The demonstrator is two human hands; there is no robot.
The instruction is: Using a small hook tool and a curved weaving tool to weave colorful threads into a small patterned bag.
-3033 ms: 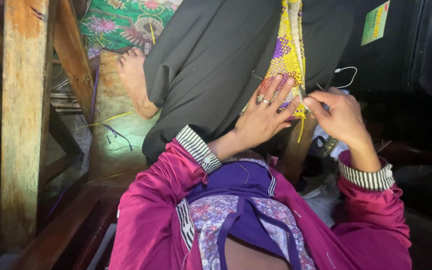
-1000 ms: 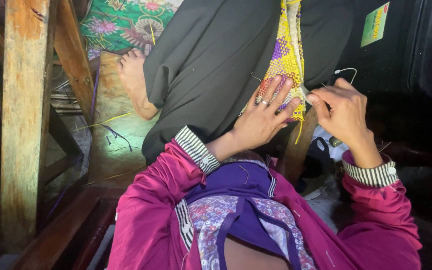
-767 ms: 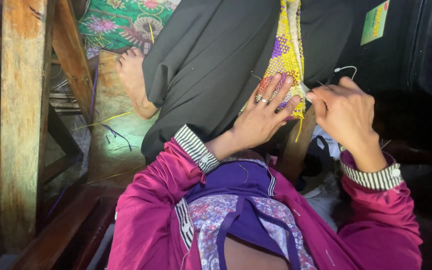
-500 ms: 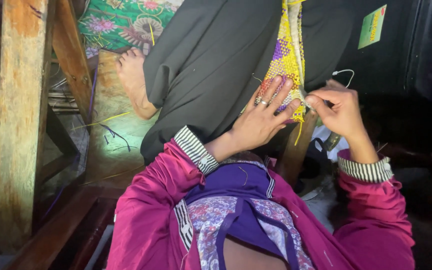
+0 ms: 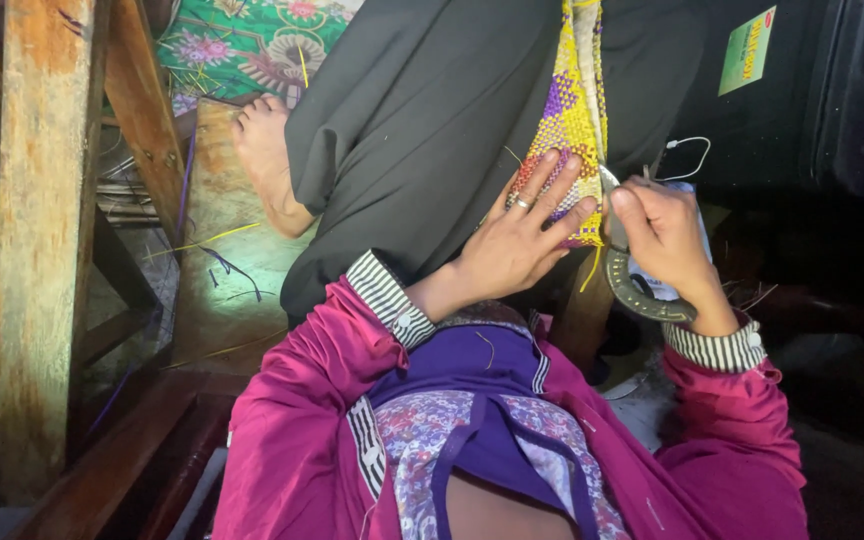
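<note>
Fingers (image 5: 552, 195) of the left hand (image 5: 517, 245) lie spread apart and flat on the lower end of a woven yellow strip (image 5: 574, 110), which hangs down over a black cloth (image 5: 422, 130). A ring sits on 1 of those fingers. The strip carries a purple patch above the fingertips and reddish and pale weave under them. Just right of the left fingertips, the right hand (image 5: 667, 240) has its thumb and fingers pinched together on a small shiny metal tool (image 5: 607, 180) held against the strip's edge; a curved dark grey piece (image 5: 642, 300) shows below that hand, touching the palm side.

Up and to the right of the right fingers, a green and yellow rectangular label (image 5: 749, 50) sits tilted on a dark panel. A thin white wire loop (image 5: 687, 150) hangs just above the right hand.

Well to the left of the left fingers, a bare foot (image 5: 267, 160) rests on a worn wooden board, with a green flowered fabric (image 5: 242, 40) above it and loose yellow and purple strands near it. Farther left stands a rough wooden post (image 5: 42, 230). Below both hands, magenta sleeves (image 5: 302, 400) with striped cuffs fill the lower view.
</note>
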